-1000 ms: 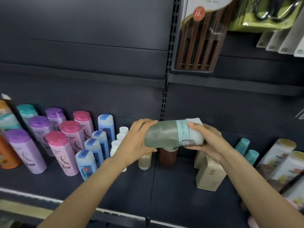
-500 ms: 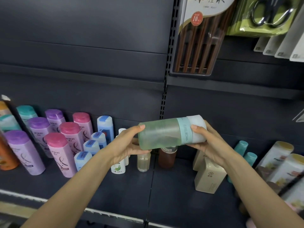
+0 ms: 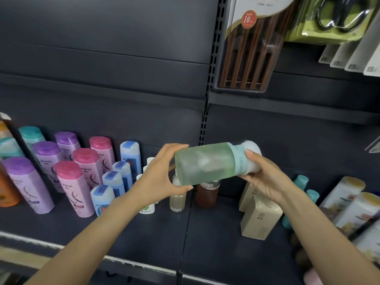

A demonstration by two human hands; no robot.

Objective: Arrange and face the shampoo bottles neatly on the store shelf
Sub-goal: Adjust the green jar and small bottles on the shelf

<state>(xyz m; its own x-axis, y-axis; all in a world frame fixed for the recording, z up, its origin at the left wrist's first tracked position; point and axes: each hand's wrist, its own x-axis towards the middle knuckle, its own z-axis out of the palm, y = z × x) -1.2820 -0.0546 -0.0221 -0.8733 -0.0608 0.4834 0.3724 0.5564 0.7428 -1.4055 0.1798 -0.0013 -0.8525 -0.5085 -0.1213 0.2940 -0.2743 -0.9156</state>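
1. The shelf (image 3: 144,239), dark and wide, runs under both hands and behind them, with a slotted upright (image 3: 207,103) rising just above the gap between the 2 hands.
2. A pack of brown chopsticks (image 3: 250,50) hangs high above the right hand, with a green card holding scissors (image 3: 337,17) beside it, further right.
3. The green bottle (image 3: 207,163) lies on its side in the air between the hands, above the shelf floor; its white cap (image 3: 251,157) points right and a pale blue band wraps it next to the cap.
4. The left hand (image 3: 162,177) grips the bottom end of the green bottle, fingers curled over the top and thumb underneath.
5. The right hand (image 3: 265,177) holds the cap end, thumb on the cap's near side and fingers cupped behind and below.
6. Left of the left hand stand purple bottles (image 3: 26,186), pink bottles (image 3: 76,190) and, nearest the wrist, blue bottles (image 3: 115,182), all upright in rows.
7. Below the right hand stand 2 beige boxes (image 3: 261,217), one behind the other.
8. Right of the right forearm are cream bottles with gold caps (image 3: 345,194), partly blurred, and 2 teal caps (image 3: 301,179) behind the wrist.
9. Under the green bottle stands a brown bottle (image 3: 206,195), with a small clear bottle (image 3: 177,200) just to its left, below the left thumb.
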